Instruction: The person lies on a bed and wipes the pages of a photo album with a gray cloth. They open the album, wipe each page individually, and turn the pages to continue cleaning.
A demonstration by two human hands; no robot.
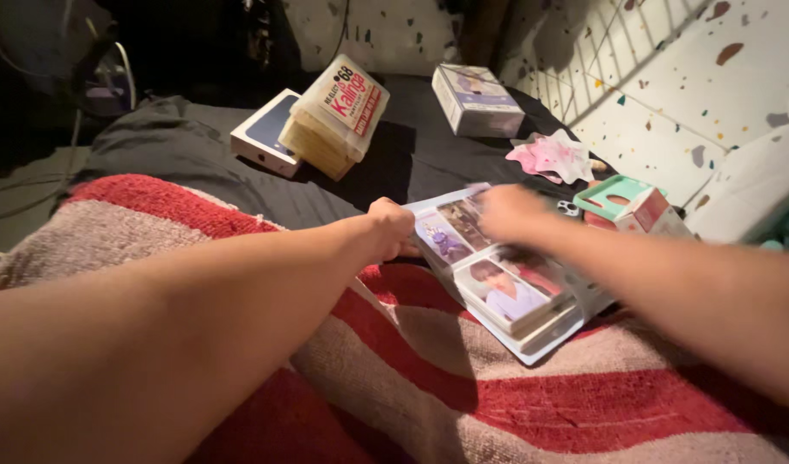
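head view: photo-card binder point(506, 288) lies open on striped blanket point(584, 404).
left hand point(391, 227): fingers curled on binder's left edge, pinning it.
right hand point(513, 211): blurred over top page, finger spread unclear.
tip: keep left edge pinned, handle pages lightly.

Across the lower part of the frame my red and beige striped blanket point(532, 404) spreads out, with a dark grey sheet point(412, 159) beyond it. At upper centre a wrapped stack of cream packets point(336, 116) leans on a flat white box with a blue top point(261, 133), and a pale purple box point(476, 99) sits to their right. Further right lie a crumpled pink and white wrapper point(553, 156) and a small mint, white and red carton point(639, 204).
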